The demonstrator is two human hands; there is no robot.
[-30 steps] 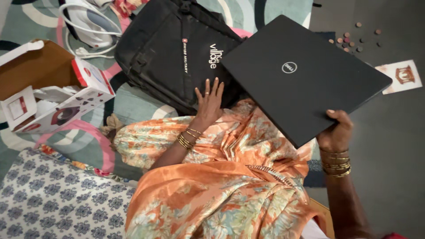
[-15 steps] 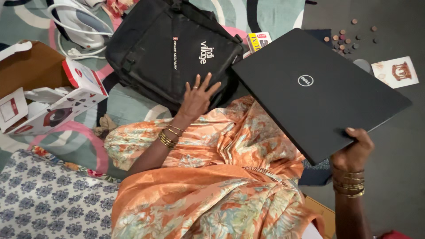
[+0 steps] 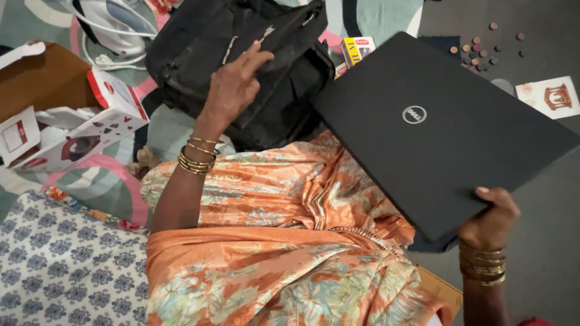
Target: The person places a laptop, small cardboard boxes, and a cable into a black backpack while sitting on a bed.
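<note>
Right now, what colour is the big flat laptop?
Black closed laptop, held by the right hand; head view.

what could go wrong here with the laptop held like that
The right hand grips the closed black laptop by one corner only, so it could slip or tip and drop. The left hand is on the black bag, so it gives no support. Loose coins lie on the floor beyond the laptop; setting it down there might scratch it.

Closed black laptop (image 3: pixel 447 130) (tilted); black backpack (image 3: pixel 241 66) beside.
</note>
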